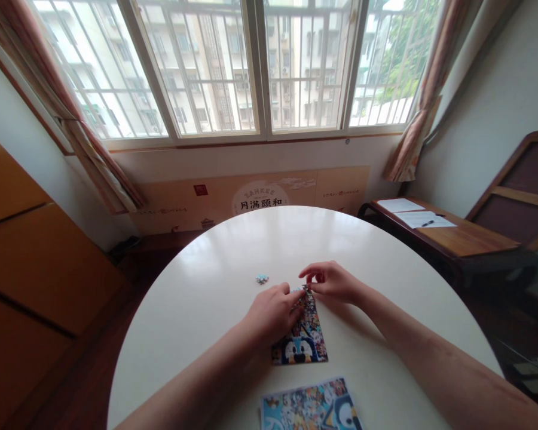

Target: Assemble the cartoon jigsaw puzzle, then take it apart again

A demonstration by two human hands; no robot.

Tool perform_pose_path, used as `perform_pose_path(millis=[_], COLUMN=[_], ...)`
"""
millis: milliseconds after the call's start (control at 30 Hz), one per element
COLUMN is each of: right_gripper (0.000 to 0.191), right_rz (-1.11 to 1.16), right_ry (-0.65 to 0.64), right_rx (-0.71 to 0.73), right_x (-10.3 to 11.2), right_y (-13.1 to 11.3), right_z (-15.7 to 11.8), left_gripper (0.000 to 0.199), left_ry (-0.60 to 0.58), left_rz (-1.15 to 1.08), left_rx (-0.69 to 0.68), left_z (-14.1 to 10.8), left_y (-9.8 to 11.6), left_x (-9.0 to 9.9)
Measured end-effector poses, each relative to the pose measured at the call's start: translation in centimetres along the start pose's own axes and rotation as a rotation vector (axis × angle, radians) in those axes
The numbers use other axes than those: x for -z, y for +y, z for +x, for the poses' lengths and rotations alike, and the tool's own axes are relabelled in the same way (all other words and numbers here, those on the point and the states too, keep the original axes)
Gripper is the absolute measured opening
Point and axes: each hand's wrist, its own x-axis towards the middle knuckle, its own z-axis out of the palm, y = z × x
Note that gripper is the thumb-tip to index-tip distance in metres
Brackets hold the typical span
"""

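Note:
A partly joined jigsaw puzzle (311, 325) lies on the white round table, crowded with small cartoon figures and a blue cartoon dog face at its near edge. My left hand (275, 307) rests over its left side, index finger stretched towards the far edge, other fingers partly hidden. At the far right corner my right hand (332, 282) pinches a small jigsaw piece (306, 286) between thumb and a finger, against the puzzle. Beyond my left hand sits a little pile of loose jigsaw pieces (262, 279). Closest to me is a printed picture sheet (307, 406) with matching figures, cut off by the frame.
The round table (183, 322) has a curved edge all around. To the right stands a wooden seat (475, 236) bearing papers (424, 220) and a pen (427, 223). Beyond the table a printed banner (219, 191) runs below the barred window, and a wooden cabinet (40, 263) stands left.

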Motion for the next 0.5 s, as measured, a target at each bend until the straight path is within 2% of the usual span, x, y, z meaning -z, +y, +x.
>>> perform_pose_path(millis=[267,500], right_gripper=[0.026,0.029], right_rz=[-0.067,-0.07], right_ry=[0.005,-0.009], right_rx=[0.087,0.036], right_x=[0.01,0.11], right_y=[-0.63,-0.47], right_z=[-0.13,-0.02], left_gripper=[0.031,0.038], left_ry=[0.017,0.02], left_rz=[0.003,0.022], left_rx=[-0.014,-0.026], left_z=[0.09,0.01], left_y=[-0.32,-0.34], left_x=[-0.69,-0.89])
